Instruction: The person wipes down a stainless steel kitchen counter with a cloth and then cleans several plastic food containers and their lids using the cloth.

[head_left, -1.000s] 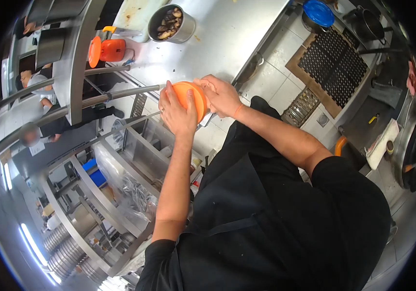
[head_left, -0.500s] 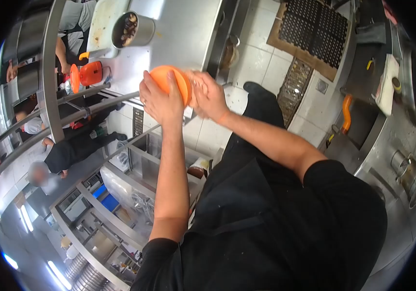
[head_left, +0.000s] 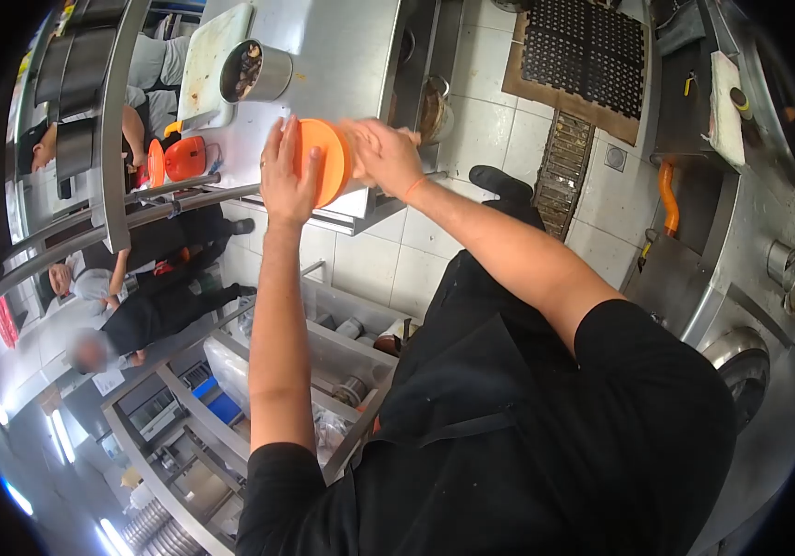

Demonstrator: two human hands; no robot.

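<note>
Above the corner of the steel table, my left hand (head_left: pixel 288 174) holds a round orange disc that looks like a lid (head_left: pixel 331 163). Its fingers lie along the far rim, and the thumb presses on the near face. My right hand (head_left: pixel 388 159) is on the other side of the disc with its fingers curled in. Motion smears those fingertips, so what they grip is hidden. On the table, a metal pot (head_left: pixel 263 72) with dark and pale pieces inside stands beyond my left hand.
A white cutting board (head_left: pixel 217 65) and an orange-red container (head_left: pixel 184 159) sit on the steel table (head_left: pixel 342 46). A metal rail (head_left: pixel 175 206) and a wire-and-steel rack flank the left. Co-workers stand beyond it. A black perforated mat (head_left: pixel 583 69) and floor grate (head_left: pixel 564 171) lie to the right.
The view has shifted slightly. The orange disc has tilted more edge-on, and both hands remain at it. My right hand has moved a little and is still blurred.
</note>
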